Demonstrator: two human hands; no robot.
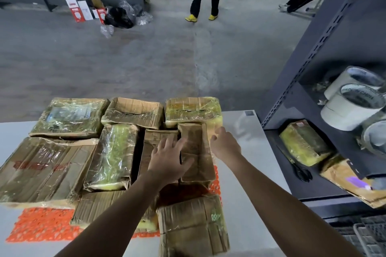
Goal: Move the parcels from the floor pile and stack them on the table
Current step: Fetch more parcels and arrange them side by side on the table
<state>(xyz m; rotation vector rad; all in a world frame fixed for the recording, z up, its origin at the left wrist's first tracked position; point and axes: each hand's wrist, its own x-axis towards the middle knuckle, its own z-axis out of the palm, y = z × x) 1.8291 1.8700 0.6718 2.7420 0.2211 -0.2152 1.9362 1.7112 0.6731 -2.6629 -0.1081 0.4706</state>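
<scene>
Several tape-wrapped cardboard parcels lie side by side on the white table (246, 152). A narrow brown parcel (198, 148) sits in the middle right, on top of others. My left hand (169, 158) rests against its left edge with the fingers spread and the thumb on its top face. My right hand (223, 144) holds its far right edge with curled fingers. A yellow-green wrapped parcel (192, 110) lies just behind it. A large flat parcel (41, 169) fills the left side, and another brown parcel (192, 225) lies nearest to me.
An orange patterned sheet (41, 225) lies under the parcels. A dark metal shelf (325, 48) on the right holds tape rolls (351, 106), scissors (300, 171) and more parcels (302, 144). People stand on the grey floor beyond; boxes and bags (119, 16) lie by the wall.
</scene>
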